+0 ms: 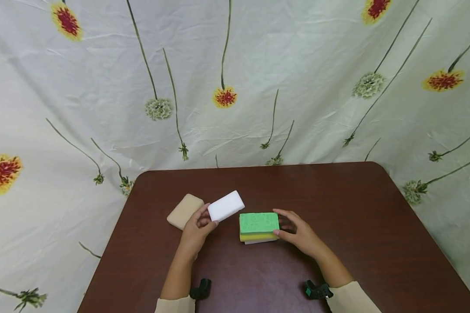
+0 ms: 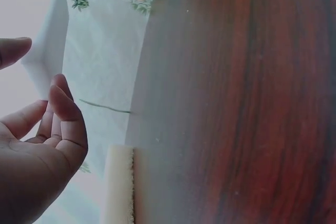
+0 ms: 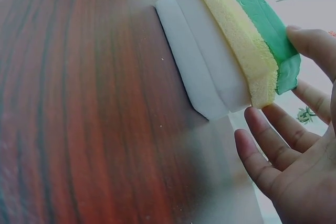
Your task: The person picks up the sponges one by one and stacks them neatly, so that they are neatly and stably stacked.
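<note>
My left hand (image 1: 196,226) pinches a white sponge-like block (image 1: 226,205) by its left end, fingers curled at the edge. In the left wrist view that block (image 2: 50,40) stands out pale beyond the fingertips. To the right is a stack with a green sponge (image 1: 259,222) on top, a yellow sponge (image 1: 254,237) under it and white slabs (image 3: 202,51) at the bottom. My right hand (image 1: 301,234) grips the green sponge's right end, thumb at the near corner and index finger at the far one. Its other fingers spread beside the lower layers.
A beige sponge (image 1: 185,210) lies on the table behind my left hand, partly covered by it. The brown table (image 1: 337,195) has rounded far corners. Behind it hangs a white flowered cloth (image 1: 297,65). Dark wrist devices (image 1: 201,289) sit by both sleeves.
</note>
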`<action>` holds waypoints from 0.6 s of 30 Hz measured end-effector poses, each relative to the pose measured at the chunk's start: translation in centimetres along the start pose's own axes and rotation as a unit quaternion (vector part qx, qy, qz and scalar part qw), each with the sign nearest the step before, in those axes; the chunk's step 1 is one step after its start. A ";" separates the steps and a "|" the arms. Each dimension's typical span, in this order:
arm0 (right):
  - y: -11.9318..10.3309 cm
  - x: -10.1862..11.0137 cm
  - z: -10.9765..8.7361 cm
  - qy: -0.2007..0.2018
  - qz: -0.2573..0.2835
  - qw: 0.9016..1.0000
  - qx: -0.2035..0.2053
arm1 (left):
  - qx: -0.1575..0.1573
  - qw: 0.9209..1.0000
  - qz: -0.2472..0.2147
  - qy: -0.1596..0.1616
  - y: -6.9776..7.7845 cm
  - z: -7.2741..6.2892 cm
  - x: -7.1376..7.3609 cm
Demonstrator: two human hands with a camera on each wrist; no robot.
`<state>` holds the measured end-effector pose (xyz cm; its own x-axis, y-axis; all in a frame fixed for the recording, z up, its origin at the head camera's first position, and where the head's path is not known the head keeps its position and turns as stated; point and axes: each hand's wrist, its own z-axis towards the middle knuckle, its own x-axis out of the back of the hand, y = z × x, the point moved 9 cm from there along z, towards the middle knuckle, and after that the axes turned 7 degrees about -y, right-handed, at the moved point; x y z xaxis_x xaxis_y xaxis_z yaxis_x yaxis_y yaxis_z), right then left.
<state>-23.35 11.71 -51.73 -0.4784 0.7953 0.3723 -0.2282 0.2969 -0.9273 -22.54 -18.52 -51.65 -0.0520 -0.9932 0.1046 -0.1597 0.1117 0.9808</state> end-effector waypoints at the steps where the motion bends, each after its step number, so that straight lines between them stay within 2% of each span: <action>1: 0.0 0.0 0.0 0.000 0.000 1.000 0.000 | 0.000 1.000 -0.001 0.000 0.1 0.0 0.0; 11: 0.0 0.0 0.0 0.002 -0.003 1.000 -0.002 | -0.020 1.000 0.000 -0.003 1.0 -0.1 -0.6; 18: 0.6 0.0 0.0 0.012 -0.002 1.000 -0.022 | -0.042 0.999 0.014 -0.019 1.7 -0.4 -1.4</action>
<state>-23.47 11.96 -52.31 -0.4572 0.8063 0.3753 -0.1914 0.3228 -0.9269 -22.34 -16.98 -50.03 -0.0920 -0.9875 0.1278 -0.0737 0.1347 0.9881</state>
